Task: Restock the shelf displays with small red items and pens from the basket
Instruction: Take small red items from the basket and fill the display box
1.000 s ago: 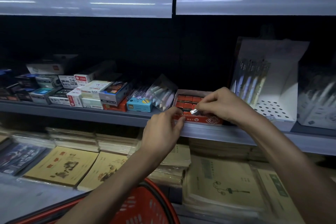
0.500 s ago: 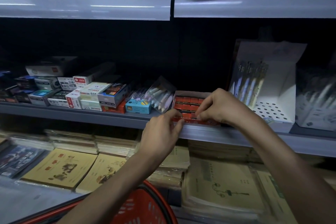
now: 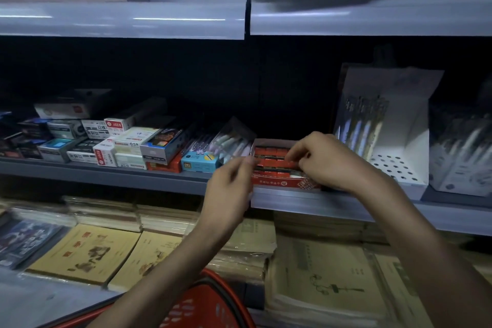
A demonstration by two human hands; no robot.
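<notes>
On the shelf's [image 3: 106, 176] front edge, the red box [image 3: 282, 181] looks nearly full of small red items [image 3: 269, 161]. The right hand [image 3: 327, 160] curls over them and the blurred left hand [image 3: 229, 192] hovers beside. I cannot tell what either grips. The pen display [image 3: 399, 168] has empty holes.

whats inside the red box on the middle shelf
Rows of small red items packed side by side fill the red box. The right hand reaches in and covers its right part, so what lies under it cannot be seen.
</notes>
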